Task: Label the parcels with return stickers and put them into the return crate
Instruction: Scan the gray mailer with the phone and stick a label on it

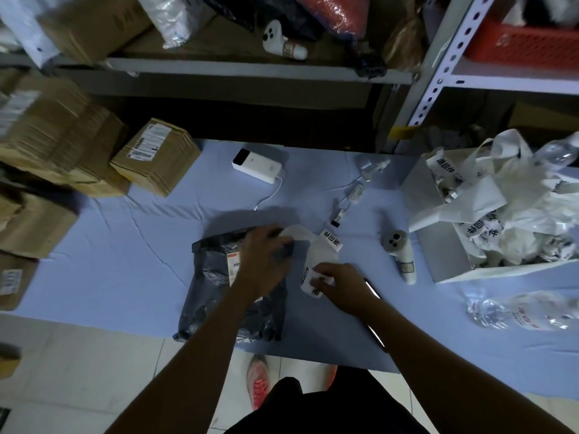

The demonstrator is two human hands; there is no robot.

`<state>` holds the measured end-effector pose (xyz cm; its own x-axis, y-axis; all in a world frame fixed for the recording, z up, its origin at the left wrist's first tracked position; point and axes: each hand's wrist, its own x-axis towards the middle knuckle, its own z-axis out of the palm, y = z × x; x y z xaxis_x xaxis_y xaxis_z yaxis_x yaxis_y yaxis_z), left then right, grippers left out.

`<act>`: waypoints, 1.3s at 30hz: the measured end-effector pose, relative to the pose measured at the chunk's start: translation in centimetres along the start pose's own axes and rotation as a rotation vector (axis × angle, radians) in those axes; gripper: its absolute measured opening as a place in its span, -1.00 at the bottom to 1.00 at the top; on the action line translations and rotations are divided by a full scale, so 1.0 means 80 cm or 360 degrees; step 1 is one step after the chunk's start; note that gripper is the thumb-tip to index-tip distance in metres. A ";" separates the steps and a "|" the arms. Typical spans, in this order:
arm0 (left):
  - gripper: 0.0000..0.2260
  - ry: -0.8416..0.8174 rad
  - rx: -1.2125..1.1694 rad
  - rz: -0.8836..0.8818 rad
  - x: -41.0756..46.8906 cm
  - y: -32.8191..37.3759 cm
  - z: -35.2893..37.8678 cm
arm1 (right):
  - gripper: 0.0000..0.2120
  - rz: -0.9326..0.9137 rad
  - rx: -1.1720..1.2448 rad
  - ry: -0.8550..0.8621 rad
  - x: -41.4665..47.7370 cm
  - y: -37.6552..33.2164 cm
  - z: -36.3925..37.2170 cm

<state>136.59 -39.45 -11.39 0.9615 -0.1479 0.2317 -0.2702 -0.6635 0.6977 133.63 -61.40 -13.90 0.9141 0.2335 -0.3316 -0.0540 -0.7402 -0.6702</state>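
Note:
A dark grey plastic parcel (213, 286) with a shipping label lies on the pale blue sheet (125, 245) in front of me. My left hand (266, 258) hovers over the parcel's upper right part and holds one end of a white sticker strip (316, 252) printed with black characters. My right hand (341, 286) pinches the strip's lower end, just right of the parcel. Whether the strip touches the parcel I cannot tell.
Cardboard boxes (156, 155) are stacked at the left. A white power bank (257, 164) with a cable lies at the back. A handheld scanner (401, 252) lies right of my hands. A box of crumpled sticker backing (488, 220) and plastic bottles (520, 311) stand at right. Shelving rises behind.

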 end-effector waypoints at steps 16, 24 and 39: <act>-0.76 -0.0276 -0.0326 -0.0509 0.005 -0.012 -0.007 | -0.63 0.0220 0.0419 -0.0085 -0.018 -0.013 -0.020; -0.90 -0.0019 -0.0274 -0.0184 -0.024 0.005 -0.002 | -0.84 0.0183 0.0701 0.0153 -0.035 -0.014 -0.005; -0.83 -0.0113 -0.0333 -0.0150 -0.060 0.029 -0.005 | -0.82 0.0024 0.0943 0.0183 -0.046 -0.056 0.012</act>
<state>131.35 -40.01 -10.62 0.9821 -0.1488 0.1157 -0.1766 -0.5114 0.8410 130.12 -58.34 -10.32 0.9473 0.1317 -0.2920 -0.2516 -0.2580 -0.9328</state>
